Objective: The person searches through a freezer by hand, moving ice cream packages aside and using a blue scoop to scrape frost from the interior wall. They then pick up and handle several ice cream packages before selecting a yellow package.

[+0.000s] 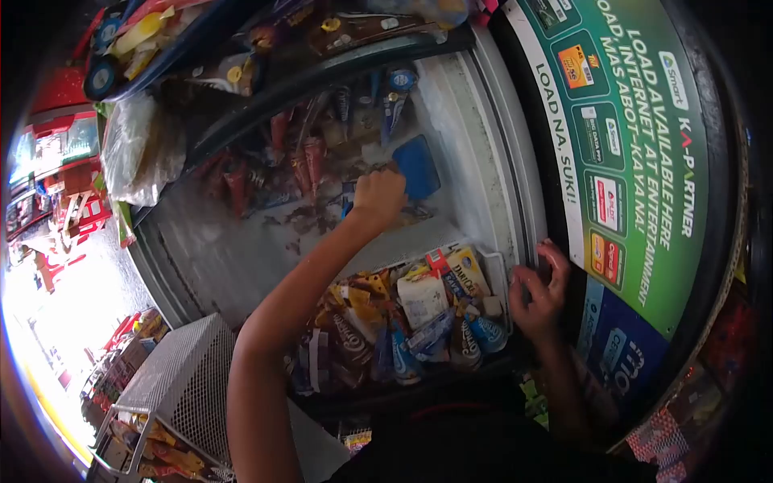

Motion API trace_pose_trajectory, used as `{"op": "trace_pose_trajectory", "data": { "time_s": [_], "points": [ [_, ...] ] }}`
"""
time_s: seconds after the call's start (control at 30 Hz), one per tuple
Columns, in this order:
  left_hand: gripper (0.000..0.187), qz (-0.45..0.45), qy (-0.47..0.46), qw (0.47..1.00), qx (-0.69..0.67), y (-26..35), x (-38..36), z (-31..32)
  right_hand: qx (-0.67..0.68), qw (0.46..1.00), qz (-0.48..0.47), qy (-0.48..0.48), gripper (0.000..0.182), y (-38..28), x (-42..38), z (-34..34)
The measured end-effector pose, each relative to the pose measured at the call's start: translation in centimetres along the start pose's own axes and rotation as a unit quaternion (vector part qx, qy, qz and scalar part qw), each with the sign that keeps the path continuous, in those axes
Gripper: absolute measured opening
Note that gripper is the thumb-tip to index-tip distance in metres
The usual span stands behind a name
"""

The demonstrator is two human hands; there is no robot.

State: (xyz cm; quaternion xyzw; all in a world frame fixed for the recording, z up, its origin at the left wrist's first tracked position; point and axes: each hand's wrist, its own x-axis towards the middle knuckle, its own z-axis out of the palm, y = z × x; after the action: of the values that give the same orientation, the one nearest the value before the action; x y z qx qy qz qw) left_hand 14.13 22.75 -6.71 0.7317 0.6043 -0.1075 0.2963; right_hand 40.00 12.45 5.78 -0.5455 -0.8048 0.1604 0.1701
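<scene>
Inside the frosty freezer, my left hand (pixel 380 197) is closed beside a blue flat piece (pixel 416 167); a bit of blue shows under its fingers, and what it grips is hidden. Red cones (pixel 314 161) and blue cones (pixel 394 105) lie beyond it. Nearer to me, a wire basket (pixel 506 298) holds wrapped ice creams (pixel 423 299). My right hand (pixel 538 294) is at the freezer's right edge, its fingers bent and apart, with nothing seen between them.
A green sign (pixel 636 121) lies along the right side. Ice cream packs (pixel 354 28) and a plastic bag (pixel 141 149) sit at the freezer's far edge. A metal mesh basket (pixel 189 370) stands at the lower left.
</scene>
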Motion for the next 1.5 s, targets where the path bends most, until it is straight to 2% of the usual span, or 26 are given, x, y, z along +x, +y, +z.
{"op": "trace_pose_trajectory", "data": {
  "time_s": [0.07,0.17,0.3,0.37,0.4,0.43,0.47,0.5,0.57,0.67,0.77,0.9,0.97,1.0,1.07,1.1,1.17,1.27,1.37,1.5],
  "points": [
    [0.019,0.012,-0.035,0.999,0.014,-0.3,3.4,3.1,0.004,1.000,0.009,0.004,0.017,-0.3,0.3,0.1],
    [0.023,-0.023,0.005,0.998,0.062,0.7,10.4,9.2,0.005,1.000,0.018,0.011,0.017,-0.1,0.2,0.2],
    [0.030,-0.018,-0.001,1.000,0.026,-2.4,7.3,8.5,0.045,0.999,0.007,0.020,0.017,0.4,0.3,0.3],
    [0.044,-0.018,0.032,0.993,-0.108,-2.8,4.8,9.1,0.044,0.999,0.000,0.020,0.016,0.1,0.1,0.0],
    [0.044,-0.014,0.029,0.994,-0.106,-3.3,4.3,9.4,0.044,0.999,-0.001,0.020,0.016,0.2,0.1,0.0],
    [0.053,-0.019,-0.068,0.960,-0.270,-4.6,4.3,11.0,0.042,0.999,0.001,0.022,0.016,0.3,0.1,0.0],
    [0.063,-0.026,-0.163,0.890,-0.426,-4.9,3.9,11.1,0.050,0.998,0.000,0.024,0.015,0.4,0.0,0.1],
    [0.063,-0.027,-0.164,0.889,-0.426,-5.3,3.6,11.2,0.060,0.998,-0.003,0.025,0.015,0.4,0.0,0.1],
    [0.069,-0.065,-0.273,0.834,-0.475,-5.3,1.6,8.8,0.053,0.998,-0.005,0.022,0.016,0.2,0.1,-0.1],
    [0.066,-0.106,-0.287,0.805,-0.508,-6.0,-0.3,7.8,0.053,0.998,-0.008,0.023,0.016,0.2,0.1,0.1],
    [0.070,-0.137,-0.294,0.826,-0.461,-7.5,-0.2,9.2,0.056,0.998,-0.005,0.023,0.017,0.3,0.1,0.1],
    [0.066,-0.128,-0.289,0.820,-0.477,-8.0,-0.4,10.0,0.051,0.999,-0.004,0.016,0.016,0.2,0.0,0.1],
    [0.055,-0.172,-0.275,0.711,-0.623,-6.7,-1.5,8.3,0.044,0.999,-0.003,0.010,0.017,0.1,0.0,0.0],
    [0.055,-0.172,-0.275,0.711,-0.624,-6.5,-1.5,8.2,0.039,0.999,-0.001,0.007,0.017,0.1,0.0,0.0],
    [0.035,-0.157,-0.294,0.781,-0.527,-6.7,-1.6,8.4,0.037,0.999,-0.007,0.010,0.018,0.1,0.2,0.0],
    [0.035,-0.159,-0.296,0.781,-0.527,-7.0,-1.5,8.5,0.034,0.999,-0.012,0.013,0.018,0.1,0.1,0.1],
    [0.036,-0.113,-0.307,0.828,-0.456,-7.0,-1.3,8.2,0.031,0.999,-0.010,0.010,0.019,0.0,0.0,0.2],
    [0.031,-0.127,-0.328,0.814,-0.461,-6.1,-2.1,6.9,0.013,1.000,-0.001,0.004,0.018,0.2,-0.1,0.2],
    [0.028,-0.117,-0.271,0.812,-0.504,-4.4,0.2,12.2,-0.013,1.000,0.006,-0.002,0.017,0.0,0.6,0.6],
    [0.026,-0.132,-0.290,0.828,-0.461,-6.4,2.0,13.5,-0.023,1.000,0.000,0.007,0.017,-0.4,0.5,0.1]
  ]
}}
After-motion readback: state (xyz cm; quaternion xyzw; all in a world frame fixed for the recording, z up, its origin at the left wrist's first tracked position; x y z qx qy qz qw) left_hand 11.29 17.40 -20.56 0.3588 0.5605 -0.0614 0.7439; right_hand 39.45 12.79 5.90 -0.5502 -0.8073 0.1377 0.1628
